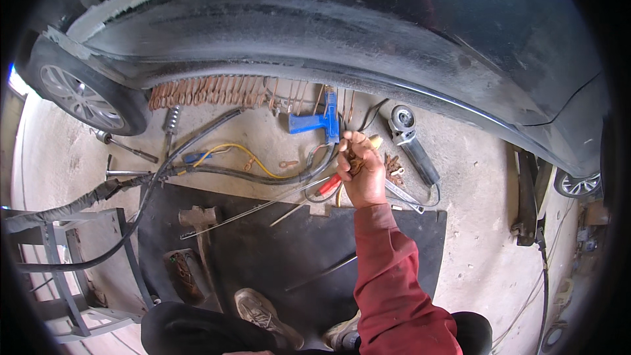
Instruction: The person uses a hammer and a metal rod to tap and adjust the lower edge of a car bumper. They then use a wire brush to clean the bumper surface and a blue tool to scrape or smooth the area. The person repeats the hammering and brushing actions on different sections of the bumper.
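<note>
My right hand [365,174], in a red sleeve, is held over the floor below the car sill. Its fingers curl round some small rusty metal pull tabs [355,164]. More rusty tabs [393,165] lie in a pile just right of the hand. A blue welding gun [315,123] is up against the sill, left of my fingertips. Along the sill to the left hangs a row of rusty pull tabs [204,92]. Of my left hand [248,353] only a sliver shows at the lower edge, fingers hidden.
Right of the hand lies an angle grinder [418,154], near a wrench [404,196]. A red handle [328,185] and thin rods are left of the wrist. A hammer [198,218] and a tray [184,276] rest on the black mat [263,250]. Thick cables [148,207] cross the left side.
</note>
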A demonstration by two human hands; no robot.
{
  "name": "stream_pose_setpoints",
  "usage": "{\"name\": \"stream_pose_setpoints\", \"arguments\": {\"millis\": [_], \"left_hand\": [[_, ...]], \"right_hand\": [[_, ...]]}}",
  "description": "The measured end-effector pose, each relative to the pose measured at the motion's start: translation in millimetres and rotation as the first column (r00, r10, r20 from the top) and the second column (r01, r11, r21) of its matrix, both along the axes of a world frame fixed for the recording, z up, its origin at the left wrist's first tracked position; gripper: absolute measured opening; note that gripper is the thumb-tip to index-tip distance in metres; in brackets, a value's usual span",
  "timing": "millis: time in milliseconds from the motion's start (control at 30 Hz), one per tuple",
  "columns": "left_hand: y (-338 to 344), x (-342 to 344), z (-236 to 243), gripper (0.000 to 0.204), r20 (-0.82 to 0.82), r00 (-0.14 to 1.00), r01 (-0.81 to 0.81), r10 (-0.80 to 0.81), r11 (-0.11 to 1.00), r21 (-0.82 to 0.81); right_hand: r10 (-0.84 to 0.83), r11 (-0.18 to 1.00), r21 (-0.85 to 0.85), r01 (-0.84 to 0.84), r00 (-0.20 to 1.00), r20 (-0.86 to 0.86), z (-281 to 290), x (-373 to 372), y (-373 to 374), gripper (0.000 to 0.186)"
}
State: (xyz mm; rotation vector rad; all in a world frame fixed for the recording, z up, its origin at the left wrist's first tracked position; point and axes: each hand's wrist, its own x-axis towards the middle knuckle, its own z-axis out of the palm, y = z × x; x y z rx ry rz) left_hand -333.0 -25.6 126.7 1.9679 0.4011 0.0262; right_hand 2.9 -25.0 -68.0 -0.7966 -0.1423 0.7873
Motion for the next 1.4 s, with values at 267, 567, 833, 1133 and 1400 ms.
{"name": "stream_pose_setpoints", "arguments": {"millis": [267,567,833,1133,1400], "left_hand": [[60.8,48.0,3.6,0.017,-0.159,0.984,0.108,-0.076,0.973,0.203],[151.8,153.5,-116.1,0.023,-0.001,0.939,-0.333,0.344,0.909,0.251],[143.6,222.3,-157.9,0.033,0.009,0.745,-0.589,0.667,0.665,-0.458],[136.0,234.3,-154.9,0.038,0.010,0.774,-0.501,0.633,0.624,-0.600],[136.6,228.5,-160.3,0.044,0.004,0.825,-0.414,0.564,0.610,-0.676]], "right_hand": [[-0.018,0.778,-0.410,0.476,0.670,0.742,35.5,10.2,35.1,0.038],[0.224,0.588,-0.412,0.697,0.349,0.910,57.5,16.1,26.9,0.036],[0.269,0.634,-0.496,0.593,0.432,0.861,64.8,30.0,18.9,0.046],[0.256,0.670,-0.494,0.555,0.452,0.855,55.1,24.3,26.5,0.046],[0.107,0.931,-0.358,0.073,0.882,0.458,41.1,33.0,21.0,0.043]]}}
